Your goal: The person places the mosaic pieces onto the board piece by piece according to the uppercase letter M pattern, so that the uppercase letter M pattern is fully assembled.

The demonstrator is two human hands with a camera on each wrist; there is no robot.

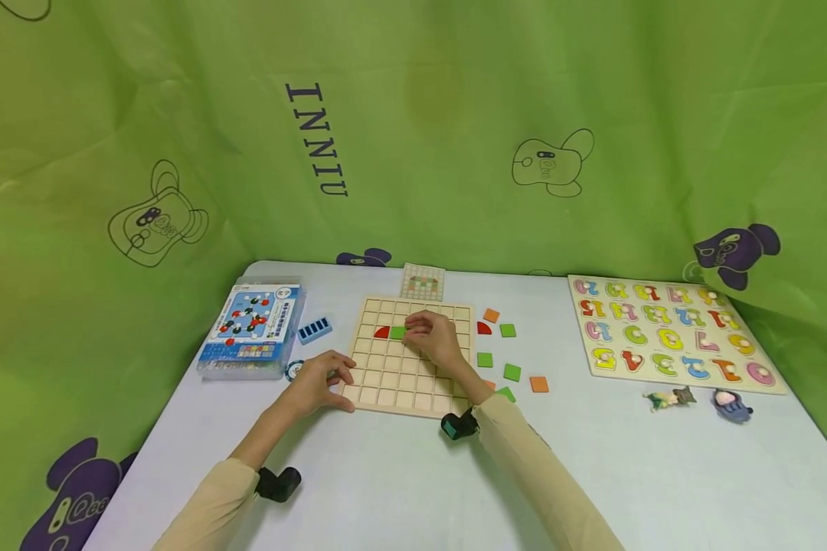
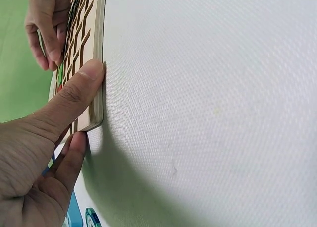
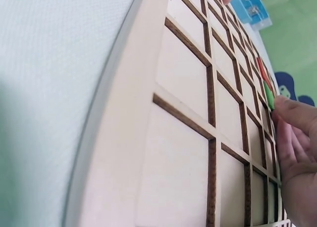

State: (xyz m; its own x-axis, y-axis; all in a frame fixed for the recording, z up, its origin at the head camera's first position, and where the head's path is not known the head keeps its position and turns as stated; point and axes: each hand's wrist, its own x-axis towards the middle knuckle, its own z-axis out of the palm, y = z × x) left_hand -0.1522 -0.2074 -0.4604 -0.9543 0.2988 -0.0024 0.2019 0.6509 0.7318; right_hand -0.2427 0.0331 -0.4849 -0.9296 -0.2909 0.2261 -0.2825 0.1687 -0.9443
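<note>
A wooden grid board lies on the table. My left hand grips its near left corner; in the left wrist view the thumb lies along the front edge and the fingers sit at the side. A red quarter-circle tile and a green square tile sit side by side in an upper row. Over that row, my right hand pinches at the green tile's right edge, thumb and fingertips close together. The right wrist view shows the thumb against the green tile. The palm hides nearby cells.
Loose green tiles, orange tiles and a red tile lie right of the board. A pattern card is behind it. Left are a boxed kit and a blue block; right, a number puzzle and small figurines.
</note>
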